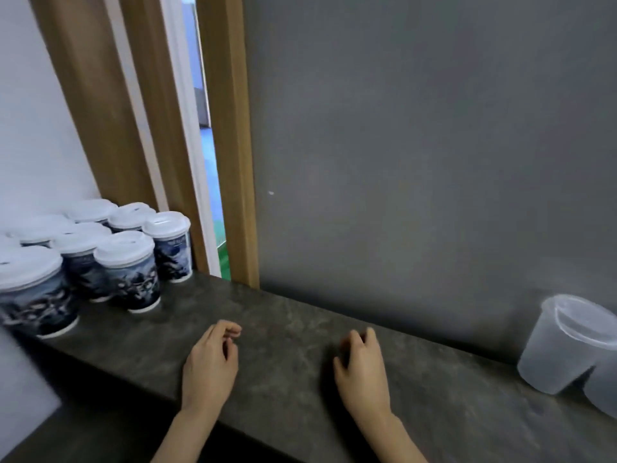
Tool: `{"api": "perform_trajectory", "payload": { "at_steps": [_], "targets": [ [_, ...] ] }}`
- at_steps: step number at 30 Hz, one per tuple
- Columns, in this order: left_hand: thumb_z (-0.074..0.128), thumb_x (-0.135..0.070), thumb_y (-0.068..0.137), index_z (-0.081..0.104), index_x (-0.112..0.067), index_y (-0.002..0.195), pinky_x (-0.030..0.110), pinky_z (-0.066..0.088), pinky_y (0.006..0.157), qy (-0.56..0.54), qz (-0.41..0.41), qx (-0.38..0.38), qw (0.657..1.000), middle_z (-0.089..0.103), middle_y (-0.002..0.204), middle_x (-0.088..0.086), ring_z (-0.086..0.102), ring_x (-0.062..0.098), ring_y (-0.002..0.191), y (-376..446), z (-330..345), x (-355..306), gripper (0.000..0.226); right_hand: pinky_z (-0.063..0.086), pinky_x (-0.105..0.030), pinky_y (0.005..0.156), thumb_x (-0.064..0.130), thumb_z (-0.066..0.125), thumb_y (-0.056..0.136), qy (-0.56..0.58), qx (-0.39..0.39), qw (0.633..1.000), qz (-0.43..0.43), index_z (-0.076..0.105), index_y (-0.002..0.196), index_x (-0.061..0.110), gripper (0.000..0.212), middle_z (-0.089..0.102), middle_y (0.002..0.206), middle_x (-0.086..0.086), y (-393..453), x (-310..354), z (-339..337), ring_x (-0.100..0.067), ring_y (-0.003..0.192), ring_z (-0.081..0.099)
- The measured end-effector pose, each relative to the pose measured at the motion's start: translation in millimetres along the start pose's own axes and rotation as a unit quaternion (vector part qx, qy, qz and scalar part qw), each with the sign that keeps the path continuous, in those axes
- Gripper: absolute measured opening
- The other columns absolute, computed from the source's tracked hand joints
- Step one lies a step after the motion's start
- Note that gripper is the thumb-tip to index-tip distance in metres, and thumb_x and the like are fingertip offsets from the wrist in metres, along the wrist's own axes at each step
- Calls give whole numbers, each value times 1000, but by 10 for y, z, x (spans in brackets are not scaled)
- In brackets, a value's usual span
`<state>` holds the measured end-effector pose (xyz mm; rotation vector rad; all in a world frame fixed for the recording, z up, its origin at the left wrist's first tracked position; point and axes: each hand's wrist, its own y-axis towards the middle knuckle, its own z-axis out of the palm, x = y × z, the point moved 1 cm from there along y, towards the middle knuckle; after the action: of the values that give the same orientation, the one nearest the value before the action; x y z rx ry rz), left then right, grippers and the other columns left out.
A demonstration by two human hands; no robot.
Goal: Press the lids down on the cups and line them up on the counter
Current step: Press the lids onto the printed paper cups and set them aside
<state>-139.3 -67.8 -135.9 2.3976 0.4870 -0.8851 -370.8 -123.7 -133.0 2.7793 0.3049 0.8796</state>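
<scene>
Paper cups (100, 262) with dark blue-grey printed sleeves stand grouped at the far left of the table (300, 329), each one capped with a white lid (124, 249). They sit in close rows, neighbours touching or nearly so; the nearest cup (35, 295) is at the left edge of the view and partly cut off by it, and the cup (172, 250) furthest to the right stands just beside a wooden door frame (230, 162). All lids in view look seated level on their rims, though the back rows are blurred and cannot be judged closely. The left hand (212, 365) hovers over or rests on the near middle of the dark stone-patterned table, palm down, fingers loosely curled, holding nothing; contact with the surface cannot be told. The right hand (362, 372) lies a little to its right in a matching pose, fingers loosely bent, likewise holding nothing. Both hands are well apart from the cup group. At the far right of the table, translucent plastic containers (564, 349) with clear lids stand close together, partly cut off by the frame edge. A plain grey wall (417, 145) rises behind the table. Left of the door frame, a narrow gap shows blurred blue and green beyond.
</scene>
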Motion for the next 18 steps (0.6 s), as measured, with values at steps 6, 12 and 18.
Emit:
{"api": "perform_trajectory", "payload": {
  "at_steps": [6, 12, 18],
  "targets": [
    [66, 3, 81, 58, -32, 88, 36, 54, 80, -48, -24, 37, 998, 64, 91, -9, 65, 14, 86, 179, -143, 265, 37, 47, -40, 92, 11, 64, 87, 27, -33, 999, 32, 56, 92, 7, 9, 50, 115, -13, 183, 206, 143, -33, 103, 55],
    [65, -11, 87, 61, -30, 92, 35, 52, 74, -72, 152, 187, 968, 55, 99, -12, 57, 9, 85, 147, 602, -871, 20, 48, -44, 83, 3, 63, 86, 27, -198, 970, 139, 55, 94, 5, 11, 46, 105, -9, 62, -356, -511, -31, 93, 54],
    [59, -11, 89, 62, -26, 98, 37, 45, 88, -81, 192, 238, 949, 53, 106, -8, 55, 15, 96, -385, 1325, -1727, 18, 50, -49, 79, -2, 75, 72, -116, -356, 916, 145, 63, 101, 2, 32, 55, 105, -18, -153, -1009, -1694, -40, 91, 55]
  ]
}}
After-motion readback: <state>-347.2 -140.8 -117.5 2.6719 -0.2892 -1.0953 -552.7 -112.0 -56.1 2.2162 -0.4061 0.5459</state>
